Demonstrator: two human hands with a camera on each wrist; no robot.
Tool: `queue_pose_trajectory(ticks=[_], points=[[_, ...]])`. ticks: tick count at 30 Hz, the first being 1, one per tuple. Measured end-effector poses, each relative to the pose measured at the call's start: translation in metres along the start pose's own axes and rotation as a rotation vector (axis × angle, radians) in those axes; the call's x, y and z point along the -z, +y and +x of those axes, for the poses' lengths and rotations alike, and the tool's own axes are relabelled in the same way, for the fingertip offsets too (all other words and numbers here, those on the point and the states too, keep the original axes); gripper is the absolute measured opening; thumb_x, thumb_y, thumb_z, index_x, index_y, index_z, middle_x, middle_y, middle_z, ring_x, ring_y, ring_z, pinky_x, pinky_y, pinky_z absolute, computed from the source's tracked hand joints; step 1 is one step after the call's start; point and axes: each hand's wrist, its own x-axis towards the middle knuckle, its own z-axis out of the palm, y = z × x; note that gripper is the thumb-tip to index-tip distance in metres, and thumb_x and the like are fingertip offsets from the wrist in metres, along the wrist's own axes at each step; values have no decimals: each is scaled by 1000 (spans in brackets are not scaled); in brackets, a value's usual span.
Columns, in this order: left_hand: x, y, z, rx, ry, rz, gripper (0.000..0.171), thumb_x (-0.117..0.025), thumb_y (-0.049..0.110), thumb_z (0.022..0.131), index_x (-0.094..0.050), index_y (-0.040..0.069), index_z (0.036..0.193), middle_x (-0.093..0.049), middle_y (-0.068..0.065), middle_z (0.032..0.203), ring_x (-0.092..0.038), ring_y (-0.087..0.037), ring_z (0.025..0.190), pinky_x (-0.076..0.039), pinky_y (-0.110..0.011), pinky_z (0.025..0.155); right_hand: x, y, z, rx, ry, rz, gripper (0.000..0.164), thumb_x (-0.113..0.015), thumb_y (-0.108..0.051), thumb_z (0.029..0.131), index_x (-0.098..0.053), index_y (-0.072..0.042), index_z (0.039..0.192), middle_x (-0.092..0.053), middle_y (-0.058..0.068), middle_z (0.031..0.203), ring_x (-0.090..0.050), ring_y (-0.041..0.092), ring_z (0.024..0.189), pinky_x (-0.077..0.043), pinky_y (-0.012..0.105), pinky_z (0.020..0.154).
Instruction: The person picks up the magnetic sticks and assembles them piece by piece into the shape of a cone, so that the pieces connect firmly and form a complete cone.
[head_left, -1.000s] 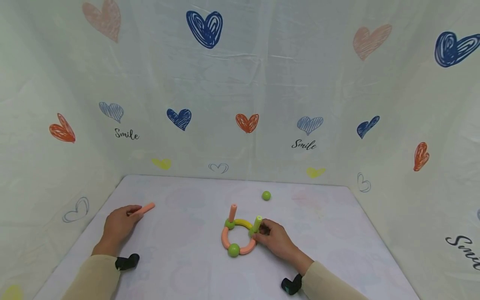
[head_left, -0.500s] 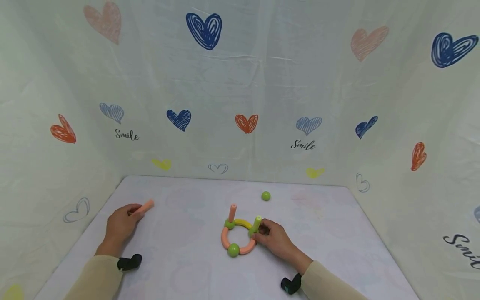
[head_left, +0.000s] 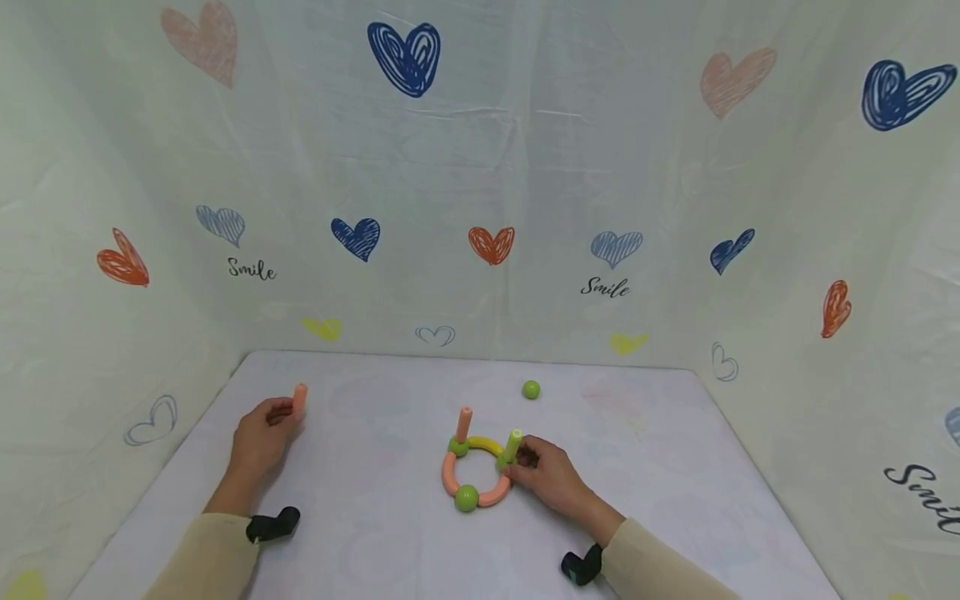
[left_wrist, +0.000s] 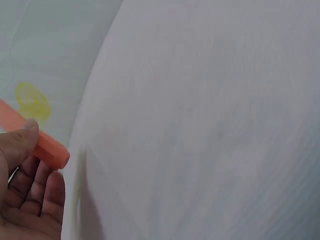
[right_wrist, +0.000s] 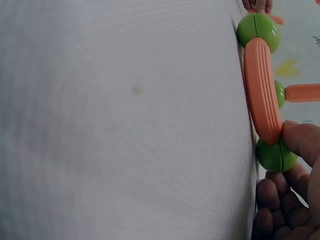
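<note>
On the table a ring of curved rods and balls lies flat: two orange curved rods (head_left: pixel 492 495), a yellow curved rod (head_left: pixel 486 444) and green balls (head_left: pixel 467 498). An orange straight rod (head_left: pixel 463 425) and a light green rod (head_left: pixel 513 445) stand up from two of the balls. At the ring's right side my right hand (head_left: pixel 553 477) pinches the green ball (right_wrist: pixel 276 156) under the light green rod, its thumb by the end of the orange curve. Off to the left, my left hand (head_left: pixel 261 440) holds another orange straight rod (left_wrist: pixel 47 145) between thumb and fingers, apart from the ring.
A loose green ball (head_left: pixel 531 389) lies behind the ring on the white table (head_left: pixel 375 533). A pale curtain (head_left: pixel 540 167) printed with hearts encloses the table at the back and sides. Black wrist cameras (head_left: pixel 273 525) sit by both sleeves.
My left hand has shifted right, and its orange rod has turned from slanting to nearly upright. The right hand stays in place on the ring.
</note>
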Motion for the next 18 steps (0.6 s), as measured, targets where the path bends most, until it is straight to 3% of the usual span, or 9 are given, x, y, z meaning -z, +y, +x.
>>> queue_pose_trajectory(ticks=[6, 14, 18], points=[[-6, 9, -3, -2, -26, -17, 41, -65, 15, 104, -59, -5, 140, -65, -29, 135, -63, -42, 122, -50, -40, 92, 0, 0, 0, 1, 1, 3, 27, -81, -30, 93, -70, -14, 112, -66, -4, 99, -60, 14, 92, -52, 27, 81], [-12, 25, -11, -28, -51, -81, 45, -72, 16, 101, -60, -5, 139, -66, -29, 135, -65, -43, 124, -44, -9, 77, 1, 0, 0, 6, 4, 13, 29, -81, -29, 93, -70, -13, 114, -67, -4, 101, -61, 13, 93, -53, 27, 82], [-16, 38, -17, -46, -73, -110, 46, -73, 17, 101, -60, -4, 140, -66, -28, 135, -65, -40, 124, -42, -5, 76, 1, 1, -1, 10, 5, 20, 29, -81, -30, 93, -70, -13, 114, -68, -4, 102, -61, 13, 94, -53, 27, 83]])
